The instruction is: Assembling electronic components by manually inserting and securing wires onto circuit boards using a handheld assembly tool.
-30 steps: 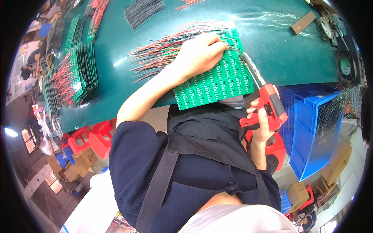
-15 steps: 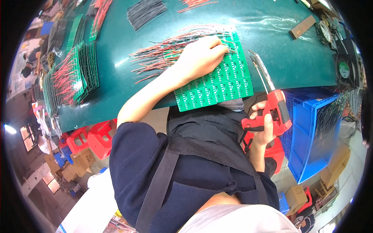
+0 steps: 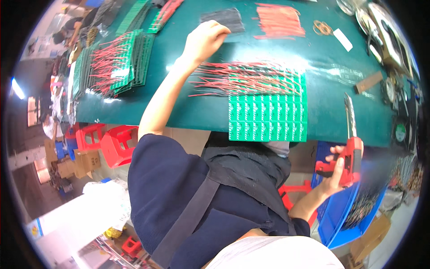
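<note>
My left hand (image 3: 206, 42) is over the near left edge of a pile of black wires (image 3: 230, 20), its fingers pinched together. Whether a wire is between the fingertips cannot be made out. Below and right of it lies a green circuit board panel (image 3: 268, 119) with rows of small boards. Red and black wires (image 3: 251, 80) are spread across its upper rows, their ends reaching out past its left edge. Off the table's near edge, my right hand (image 3: 335, 168) grips a red and black soldering gun (image 3: 354, 157), its long metal nose pointing away from me.
Orange-red wires (image 3: 280, 21) lie at the back beside rubber bands (image 3: 322, 28) and a white tag (image 3: 343, 39). Wired board panels (image 3: 118, 67) stand stacked at left. A brown block (image 3: 368, 82) sits at right. Blue crates (image 3: 333, 219) and red stools (image 3: 118, 145) stand below the table.
My left hand has left the board panel and moved up and left to the black wires. My right hand has carried the soldering gun to the right, away from the panel. The view has shifted.
</note>
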The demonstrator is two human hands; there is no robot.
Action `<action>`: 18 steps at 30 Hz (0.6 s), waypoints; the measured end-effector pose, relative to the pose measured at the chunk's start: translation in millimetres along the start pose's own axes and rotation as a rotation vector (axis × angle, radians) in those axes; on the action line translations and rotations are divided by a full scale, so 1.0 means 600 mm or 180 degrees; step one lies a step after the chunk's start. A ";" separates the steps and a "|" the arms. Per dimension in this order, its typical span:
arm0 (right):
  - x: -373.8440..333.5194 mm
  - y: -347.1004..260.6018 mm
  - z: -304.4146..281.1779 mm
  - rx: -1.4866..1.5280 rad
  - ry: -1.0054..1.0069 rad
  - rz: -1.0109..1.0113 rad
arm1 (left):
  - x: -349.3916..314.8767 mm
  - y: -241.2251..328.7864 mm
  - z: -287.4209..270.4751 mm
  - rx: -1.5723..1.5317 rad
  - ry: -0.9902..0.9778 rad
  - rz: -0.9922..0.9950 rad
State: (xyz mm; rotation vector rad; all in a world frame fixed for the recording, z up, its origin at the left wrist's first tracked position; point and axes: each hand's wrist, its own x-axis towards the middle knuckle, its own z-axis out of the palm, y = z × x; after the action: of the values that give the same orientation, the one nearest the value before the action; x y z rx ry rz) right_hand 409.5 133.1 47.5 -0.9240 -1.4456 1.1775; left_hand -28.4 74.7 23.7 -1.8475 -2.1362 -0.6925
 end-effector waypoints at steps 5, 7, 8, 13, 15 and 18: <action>0.031 -0.028 -0.018 -0.0275 -0.0138 -0.0257 | 0.004 -0.029 0.021 0.0065 -0.0200 -0.0173; 0.035 -0.029 -0.016 -0.0235 -0.0089 -0.0257 | 0.011 -0.043 0.000 0.0122 -0.0156 -0.0252; 0.040 -0.026 -0.011 -0.0107 -0.0109 -0.0327 | 0.014 -0.068 -0.017 0.0212 -0.0100 -0.0310; 0.068 0.016 -0.005 0.1017 -0.0210 0.0080 | 0.072 -0.215 -0.076 -0.0444 0.0454 -0.1344; 0.084 0.048 -0.012 0.2000 -0.0270 0.0563 | 0.085 -0.288 -0.126 0.0390 0.0390 -0.1553; 0.102 0.092 -0.005 0.2940 -0.0571 0.0529 | 0.072 -0.391 -0.144 0.1562 -0.0196 -0.2159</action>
State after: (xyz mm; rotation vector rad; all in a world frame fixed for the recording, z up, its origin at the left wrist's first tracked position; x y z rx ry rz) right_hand 398.6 204.8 8.2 -0.2894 -0.7841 1.8470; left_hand -275.9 48.2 72.1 -0.9022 -2.6723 -0.1766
